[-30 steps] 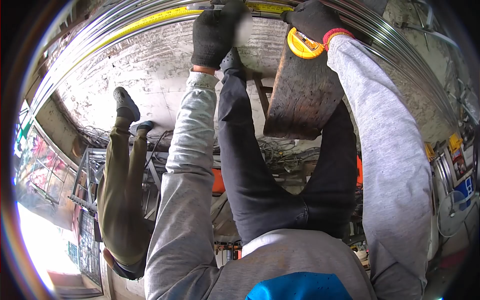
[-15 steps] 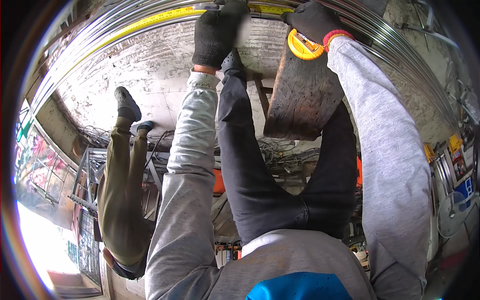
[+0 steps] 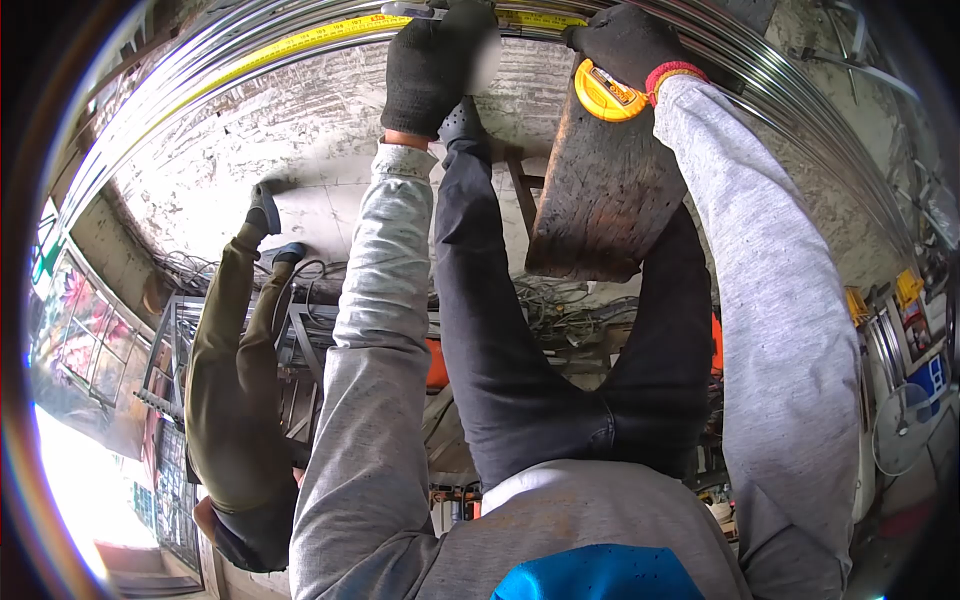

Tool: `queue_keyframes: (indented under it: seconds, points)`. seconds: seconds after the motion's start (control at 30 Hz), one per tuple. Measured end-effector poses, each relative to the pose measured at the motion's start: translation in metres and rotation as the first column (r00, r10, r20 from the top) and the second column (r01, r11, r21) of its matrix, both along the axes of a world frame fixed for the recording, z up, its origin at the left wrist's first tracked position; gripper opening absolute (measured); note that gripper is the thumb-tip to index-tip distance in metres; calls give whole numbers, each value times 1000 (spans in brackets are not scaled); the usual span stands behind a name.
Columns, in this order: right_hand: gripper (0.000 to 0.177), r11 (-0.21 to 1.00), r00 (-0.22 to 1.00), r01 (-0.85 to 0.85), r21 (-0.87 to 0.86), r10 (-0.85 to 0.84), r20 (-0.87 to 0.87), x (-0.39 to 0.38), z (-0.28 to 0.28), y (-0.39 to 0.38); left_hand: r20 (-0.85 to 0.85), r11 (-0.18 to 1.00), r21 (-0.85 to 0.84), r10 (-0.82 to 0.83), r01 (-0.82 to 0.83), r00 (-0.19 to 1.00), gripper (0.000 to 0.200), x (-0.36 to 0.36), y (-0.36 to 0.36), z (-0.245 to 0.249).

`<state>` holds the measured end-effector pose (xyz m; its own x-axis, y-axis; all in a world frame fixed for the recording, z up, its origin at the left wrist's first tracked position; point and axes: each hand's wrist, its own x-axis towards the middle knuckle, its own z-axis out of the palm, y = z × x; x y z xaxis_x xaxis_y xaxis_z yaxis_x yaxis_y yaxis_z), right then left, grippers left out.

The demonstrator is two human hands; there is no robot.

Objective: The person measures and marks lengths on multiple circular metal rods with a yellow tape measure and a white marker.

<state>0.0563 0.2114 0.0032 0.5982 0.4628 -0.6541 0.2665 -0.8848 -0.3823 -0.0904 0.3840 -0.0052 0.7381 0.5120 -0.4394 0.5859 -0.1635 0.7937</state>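
1. The right hand (image 3: 625, 40), in a black knit glove with a red cuff, is closed round the round yellow tape measure case (image 3: 606, 90), which sits above a rough wooden board (image 3: 600, 190).
2. The left hand (image 3: 432, 65), also gloved, is curled at the yellow tape blade (image 3: 320, 32); its grasp cannot be told.
3. The blade is laid along shiny steel rods (image 3: 200, 60).

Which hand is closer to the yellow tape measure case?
Right. The right hand holds the tape measure case at its palm. The left hand is apart from it, further along the pulled-out yellow tape.

Metal workshop: steel rods (image 3: 800, 90), scrap.
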Motion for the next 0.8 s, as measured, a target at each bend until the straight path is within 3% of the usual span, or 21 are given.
queue_keyframes:
  seconds: [0.3,0.4,0.53,0.6,0.67,0.73,0.8]
  points:
    - [33,999,999,35,-41,-36,-29,0,1,2,174,998,-11,-57,60,983,22,0,2,-5]
    - [33,997,997,67,-35,-69,-42,0,5,2,89,998,-55,-4,9,996,18,1,-1,0]
    - [33,998,998,45,-39,-46,-34,0,5,2,109,996,-78,-25,33,994,16,-4,1,-10]
    - [34,992,990,117,-39,-120,-74,-1,7,3,269,971,-234,11,55,963,17,-10,4,-19]
    - [34,998,996,56,-36,-58,-66,-1,-22,-9,135,984,15,-176,176,975,32,-20,9,-12]
    - [35,1000,998,-8,-20,7,-56,-2,-41,-15,237,930,-342,226,-136,945,24,-35,-10,5]
    - [34,995,995,-102,-12,101,-22,-1,-45,-16,256,974,-169,189,-149,948,25,-74,-21,10]
